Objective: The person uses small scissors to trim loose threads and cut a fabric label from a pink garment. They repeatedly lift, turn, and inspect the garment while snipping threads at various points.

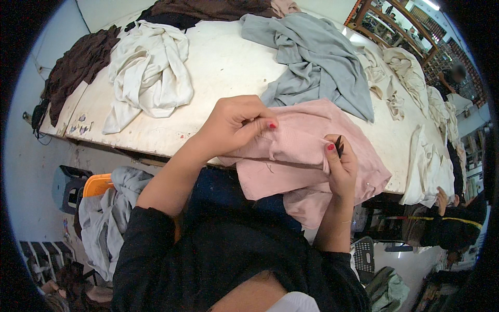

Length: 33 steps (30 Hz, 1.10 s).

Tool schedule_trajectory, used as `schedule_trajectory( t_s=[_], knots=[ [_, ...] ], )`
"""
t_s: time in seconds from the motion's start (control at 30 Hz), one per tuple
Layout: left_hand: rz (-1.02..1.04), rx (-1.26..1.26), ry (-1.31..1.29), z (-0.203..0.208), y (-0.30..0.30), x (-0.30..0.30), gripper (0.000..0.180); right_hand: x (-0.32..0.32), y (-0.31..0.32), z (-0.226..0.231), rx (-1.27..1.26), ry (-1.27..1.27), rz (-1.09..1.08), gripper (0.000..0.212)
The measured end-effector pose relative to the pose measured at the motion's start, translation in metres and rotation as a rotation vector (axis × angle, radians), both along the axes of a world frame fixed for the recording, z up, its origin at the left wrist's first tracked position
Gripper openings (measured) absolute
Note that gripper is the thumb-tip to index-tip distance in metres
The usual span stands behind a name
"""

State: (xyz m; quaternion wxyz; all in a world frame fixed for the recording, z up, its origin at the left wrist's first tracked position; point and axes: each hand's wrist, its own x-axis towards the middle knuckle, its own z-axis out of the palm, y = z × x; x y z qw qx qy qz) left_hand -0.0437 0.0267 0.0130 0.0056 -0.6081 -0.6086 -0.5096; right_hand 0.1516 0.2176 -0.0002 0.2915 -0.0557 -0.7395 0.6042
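Note:
A piece of pink cloth (301,139) lies over the near edge of the table and hangs down in front of me. My left hand (236,125) is closed in a pinch on its upper left part. With my right hand (343,169) I grip the cloth farther right, thumb on top. Between that thumb and fingers stick out the dark pointed tips of what look like thread snips (339,146); their handles are hidden in the hand. A loose thread shows on the cloth's lower flap.
On the white table (223,62) lie a grey cloth (312,62), a white cloth (150,73), a dark brown cloth (78,67) and cream pieces (405,67). An orange container (97,184) with grey cloth stands at lower left. Another person's hand (442,200) is at the right edge.

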Motion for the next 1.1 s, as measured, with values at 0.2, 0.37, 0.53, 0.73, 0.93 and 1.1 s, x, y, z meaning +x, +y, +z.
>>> schedule_trajectory(
  t_s=[0.2,0.37,0.53,0.73,0.93,1.1],
  knots=[
    [-0.067,0.486,-0.767,0.031,-0.028,0.000,0.016,-0.005,0.003,-0.004,-0.048,0.027,-0.056,0.018],
    [-1.127,0.335,-0.853,0.047,-0.054,0.005,0.014,-0.004,0.011,-0.005,-0.028,-0.030,-0.027,0.015],
    [-0.142,-0.348,0.061,-0.001,-0.006,-0.027,0.047,0.002,0.012,0.008,0.277,0.127,0.109,0.015],
    [-0.286,-0.555,-0.129,-0.031,0.025,-0.063,0.036,0.028,0.053,0.084,0.049,0.525,-0.214,0.016],
    [-0.062,0.113,-0.530,0.096,-0.010,-0.100,0.019,0.011,0.062,0.082,0.091,0.394,-0.203,0.021],
    [-0.097,-0.171,-0.057,0.115,-0.065,-0.060,0.024,0.008,0.099,0.071,-0.047,0.347,-0.210,0.023]
  ],
)
